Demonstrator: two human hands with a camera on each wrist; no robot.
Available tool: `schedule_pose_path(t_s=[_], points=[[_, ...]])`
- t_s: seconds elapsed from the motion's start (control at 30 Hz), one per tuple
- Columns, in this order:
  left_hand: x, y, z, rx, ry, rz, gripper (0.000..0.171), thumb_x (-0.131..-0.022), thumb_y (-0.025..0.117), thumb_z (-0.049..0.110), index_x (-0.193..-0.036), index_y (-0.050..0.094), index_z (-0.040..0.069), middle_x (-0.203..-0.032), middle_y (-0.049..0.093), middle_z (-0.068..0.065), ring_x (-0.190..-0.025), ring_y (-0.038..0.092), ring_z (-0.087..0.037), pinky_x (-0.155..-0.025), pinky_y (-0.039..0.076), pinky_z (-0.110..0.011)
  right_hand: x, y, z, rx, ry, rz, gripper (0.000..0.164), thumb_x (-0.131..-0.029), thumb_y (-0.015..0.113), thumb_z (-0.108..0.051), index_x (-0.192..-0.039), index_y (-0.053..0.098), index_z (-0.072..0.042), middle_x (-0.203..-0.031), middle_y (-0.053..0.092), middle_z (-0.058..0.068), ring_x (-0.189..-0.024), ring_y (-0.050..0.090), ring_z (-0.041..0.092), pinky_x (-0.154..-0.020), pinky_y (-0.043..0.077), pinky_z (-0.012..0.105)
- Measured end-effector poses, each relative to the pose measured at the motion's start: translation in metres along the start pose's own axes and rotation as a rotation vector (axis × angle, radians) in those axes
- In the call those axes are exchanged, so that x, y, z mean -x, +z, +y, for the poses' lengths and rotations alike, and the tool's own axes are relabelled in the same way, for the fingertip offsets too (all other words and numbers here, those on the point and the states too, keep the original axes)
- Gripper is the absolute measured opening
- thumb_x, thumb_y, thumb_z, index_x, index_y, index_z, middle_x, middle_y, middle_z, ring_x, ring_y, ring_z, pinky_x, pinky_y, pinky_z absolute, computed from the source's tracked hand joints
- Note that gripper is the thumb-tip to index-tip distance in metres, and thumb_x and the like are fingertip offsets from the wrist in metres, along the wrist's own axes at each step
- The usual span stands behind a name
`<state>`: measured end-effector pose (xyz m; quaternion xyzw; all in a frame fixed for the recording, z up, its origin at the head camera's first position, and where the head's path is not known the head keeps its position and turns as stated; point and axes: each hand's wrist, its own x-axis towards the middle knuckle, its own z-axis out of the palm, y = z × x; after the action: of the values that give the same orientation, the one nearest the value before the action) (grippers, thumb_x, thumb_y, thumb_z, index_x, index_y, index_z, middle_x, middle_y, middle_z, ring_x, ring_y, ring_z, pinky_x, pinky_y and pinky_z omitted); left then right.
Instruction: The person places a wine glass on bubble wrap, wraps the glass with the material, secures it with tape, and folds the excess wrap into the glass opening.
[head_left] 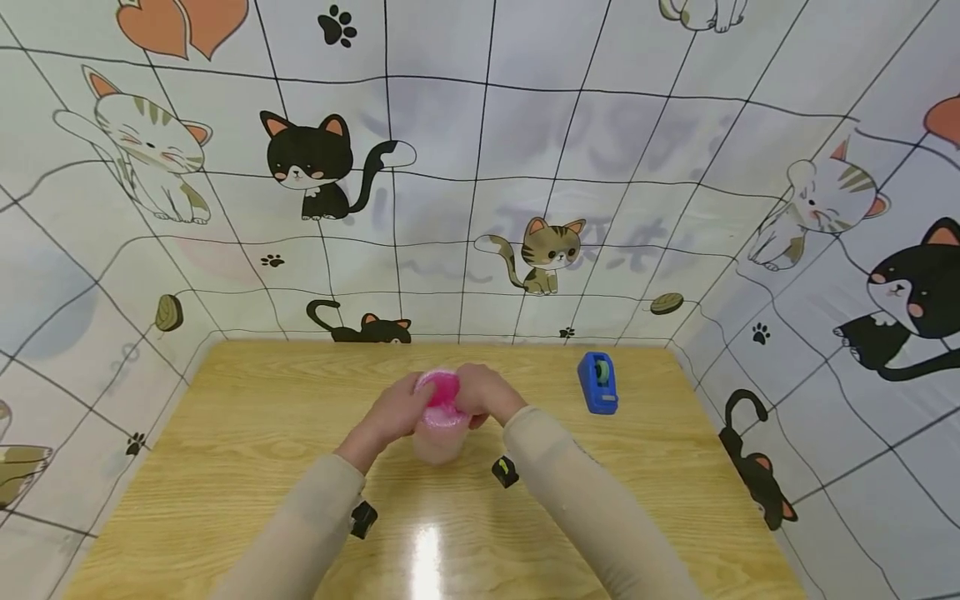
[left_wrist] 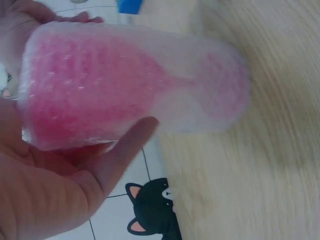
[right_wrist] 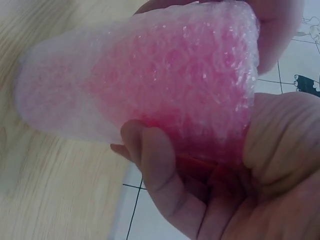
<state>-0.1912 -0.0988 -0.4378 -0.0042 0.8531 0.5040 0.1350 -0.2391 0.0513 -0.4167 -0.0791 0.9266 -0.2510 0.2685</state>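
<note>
A pink stemmed goblet (left_wrist: 100, 90), wrapped in clear bubble wrap (right_wrist: 170, 65), stands between both hands near the middle of the table. Its bowl narrows to a thin stem, and a rounder foot shows through the wrap. My left hand (head_left: 397, 408) grips the upper part from the left, its thumb (left_wrist: 132, 142) lying along the bowl. From the right, my right hand (head_left: 483, 392) holds the upper end with curled fingers (right_wrist: 160, 165) against the wrapped side. In the head view the pink inside of the bowl faces up; some fingertips are hidden behind the wrap.
A blue tape dispenser (head_left: 597, 392) with a greenish roll stands at the back right of the wooden table (head_left: 262, 467). A cat-patterned cloth wall (head_left: 435, 208) rises behind the table and along both sides. A small black device (head_left: 363, 519) sits by the left wrist.
</note>
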Motion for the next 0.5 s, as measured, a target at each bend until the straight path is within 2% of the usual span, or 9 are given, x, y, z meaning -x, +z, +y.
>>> schedule_pose_path(t_s=[0.13, 0.27, 0.37, 0.5], points=[[-0.003, 0.005, -0.005, -0.023, 0.033, 0.026, 0.044, -0.099, 0.045, 0.022, -0.137, 0.047, 0.000, -0.124, 0.062, -0.018, -0.093, 0.063, -0.023, -0.070, 0.056, -0.032, -0.003, 0.003, -0.002, 0.046, 0.012, 0.020, 0.017, -0.085, 0.058, 0.008, -0.101, 0.061, 0.003, -0.092, 0.064, 0.015, -0.052, 0.066, 0.021, -0.052, 0.058, 0.031], [-0.002, 0.009, -0.003, -0.096, 0.025, 0.093, 0.048, -0.089, 0.053, 0.009, -0.135, 0.047, -0.004, -0.124, 0.062, -0.021, -0.102, 0.065, -0.032, -0.083, 0.057, -0.044, -0.005, 0.005, -0.004, 0.059, 0.007, 0.017, 0.021, -0.084, 0.060, 0.010, -0.104, 0.061, 0.004, -0.094, 0.064, 0.016, -0.055, 0.065, 0.021, -0.054, 0.059, 0.032], [-0.001, 0.012, 0.000, -0.154, 0.007, 0.133, 0.057, -0.086, 0.058, 0.009, -0.139, 0.043, -0.005, -0.127, 0.061, -0.024, -0.110, 0.063, -0.038, -0.092, 0.054, -0.051, -0.006, 0.005, -0.004, 0.071, -0.002, 0.015, 0.023, -0.084, 0.061, 0.010, -0.106, 0.060, 0.003, -0.096, 0.063, 0.016, -0.056, 0.064, 0.021, -0.057, 0.060, 0.033], [-0.002, 0.012, -0.001, -0.135, -0.019, 0.118, 0.069, -0.088, 0.060, 0.019, -0.147, 0.032, -0.001, -0.134, 0.056, -0.025, -0.113, 0.061, -0.040, -0.091, 0.054, -0.053, -0.010, 0.004, -0.002, 0.087, -0.019, 0.027, 0.019, -0.087, 0.061, 0.004, -0.106, 0.060, 0.000, -0.096, 0.063, 0.014, -0.057, 0.064, 0.020, -0.057, 0.060, 0.034]])
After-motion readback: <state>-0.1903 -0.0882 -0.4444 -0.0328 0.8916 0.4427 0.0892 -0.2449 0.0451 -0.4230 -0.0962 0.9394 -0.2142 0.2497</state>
